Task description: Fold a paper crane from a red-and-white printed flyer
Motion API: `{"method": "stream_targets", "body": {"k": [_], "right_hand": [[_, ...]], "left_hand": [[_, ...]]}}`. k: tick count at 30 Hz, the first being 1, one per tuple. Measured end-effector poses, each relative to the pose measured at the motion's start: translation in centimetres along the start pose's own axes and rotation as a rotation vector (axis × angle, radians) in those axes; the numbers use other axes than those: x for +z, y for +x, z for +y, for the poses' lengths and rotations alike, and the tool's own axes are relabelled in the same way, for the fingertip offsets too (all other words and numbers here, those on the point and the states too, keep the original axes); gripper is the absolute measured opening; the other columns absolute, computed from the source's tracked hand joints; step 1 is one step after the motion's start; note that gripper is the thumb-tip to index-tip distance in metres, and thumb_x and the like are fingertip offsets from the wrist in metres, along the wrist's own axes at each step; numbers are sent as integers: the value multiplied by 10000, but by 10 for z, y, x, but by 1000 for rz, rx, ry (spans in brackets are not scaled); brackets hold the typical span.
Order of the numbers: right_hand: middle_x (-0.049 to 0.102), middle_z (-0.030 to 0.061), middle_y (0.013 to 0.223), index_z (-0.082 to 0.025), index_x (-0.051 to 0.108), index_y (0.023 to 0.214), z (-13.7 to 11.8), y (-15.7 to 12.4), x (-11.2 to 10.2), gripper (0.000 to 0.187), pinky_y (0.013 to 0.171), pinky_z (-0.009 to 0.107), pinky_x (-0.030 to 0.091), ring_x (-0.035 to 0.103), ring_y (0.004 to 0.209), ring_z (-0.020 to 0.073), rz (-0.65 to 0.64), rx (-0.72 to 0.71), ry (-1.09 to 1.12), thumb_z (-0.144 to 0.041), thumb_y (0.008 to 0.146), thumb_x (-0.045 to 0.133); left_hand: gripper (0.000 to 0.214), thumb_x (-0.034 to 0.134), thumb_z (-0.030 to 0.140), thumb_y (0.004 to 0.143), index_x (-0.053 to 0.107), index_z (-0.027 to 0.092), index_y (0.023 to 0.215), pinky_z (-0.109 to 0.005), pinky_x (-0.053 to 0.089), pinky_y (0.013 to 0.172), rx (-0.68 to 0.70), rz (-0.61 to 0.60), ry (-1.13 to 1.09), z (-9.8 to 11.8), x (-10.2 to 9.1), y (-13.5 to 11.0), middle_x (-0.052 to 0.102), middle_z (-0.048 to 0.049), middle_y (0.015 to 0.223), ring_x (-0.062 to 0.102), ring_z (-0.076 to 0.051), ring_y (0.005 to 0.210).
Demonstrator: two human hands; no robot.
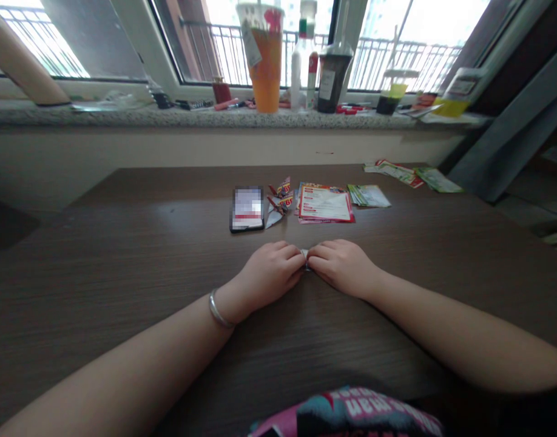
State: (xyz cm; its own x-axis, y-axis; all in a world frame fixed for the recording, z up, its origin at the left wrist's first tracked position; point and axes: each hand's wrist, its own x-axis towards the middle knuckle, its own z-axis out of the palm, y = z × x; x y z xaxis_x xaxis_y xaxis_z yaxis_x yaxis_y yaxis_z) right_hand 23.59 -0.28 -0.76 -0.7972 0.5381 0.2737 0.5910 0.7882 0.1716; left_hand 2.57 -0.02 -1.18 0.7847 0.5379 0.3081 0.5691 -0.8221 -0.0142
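My left hand (272, 270), with a silver bangle (218, 311) at its wrist, is closed on one side of a small whitish piece of folded paper (306, 260). From the other side my right hand (344, 264) pinches the same piece. The hands almost meet low over the brown table (178, 255), and fingers hide most of the paper. Just beyond them lie folded colourful paper shapes (282, 197) with pointed ends. A stack of red-bordered printed sheets (326, 205) is to their right, and a phone (247, 209) with a blurred screen to their left.
Green-and-white paper slips (369, 195) lie right of the stack; more printed strips (399, 173) rest at the far right edge. On the granite sill (169, 118) stand a large orange drink cup (266, 67), a dark cup (333, 79) and bottles. A grey curtain (510, 133) hangs at right.
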Motion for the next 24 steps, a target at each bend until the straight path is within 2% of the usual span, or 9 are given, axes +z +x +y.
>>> {"method": "stream_targets", "body": {"k": [5, 11, 18, 24], "right_hand": [[673, 72, 961, -177, 630, 886, -4, 0, -8, 83, 712, 303, 420, 596, 854, 190, -74, -13, 23, -201, 893, 551], [668, 91, 969, -162, 652, 874, -4, -2, -11, 163, 725, 304, 440, 589, 873, 187, -79, -10, 66, -183, 915, 496], [649, 61, 881, -189, 633, 895, -6, -4, -14, 126, 620, 299, 397, 552, 812, 192, -114, 2, -10, -211, 915, 511], [642, 69, 865, -180, 634, 875, -6, -4, -14, 126, 623, 288, 394, 555, 788, 184, -121, 39, -14, -191, 910, 514]], "left_hand": [[156, 494, 224, 893, 637, 164, 873, -347, 495, 782, 22, 0, -1, 2, -3, 0, 645, -72, 899, 576, -199, 853], [182, 484, 231, 908, 656, 173, 899, -348, 490, 781, 16, 6, 2, 3, -3, -1, 650, -76, 904, 578, -199, 861], [174, 496, 216, 904, 661, 169, 872, -344, 490, 767, -11, -35, 42, 7, -6, 0, 659, -71, 881, 588, -200, 859], [164, 501, 212, 905, 651, 160, 863, -332, 499, 763, -12, -26, 54, 9, -7, 0, 649, -79, 877, 583, -192, 843]]}}
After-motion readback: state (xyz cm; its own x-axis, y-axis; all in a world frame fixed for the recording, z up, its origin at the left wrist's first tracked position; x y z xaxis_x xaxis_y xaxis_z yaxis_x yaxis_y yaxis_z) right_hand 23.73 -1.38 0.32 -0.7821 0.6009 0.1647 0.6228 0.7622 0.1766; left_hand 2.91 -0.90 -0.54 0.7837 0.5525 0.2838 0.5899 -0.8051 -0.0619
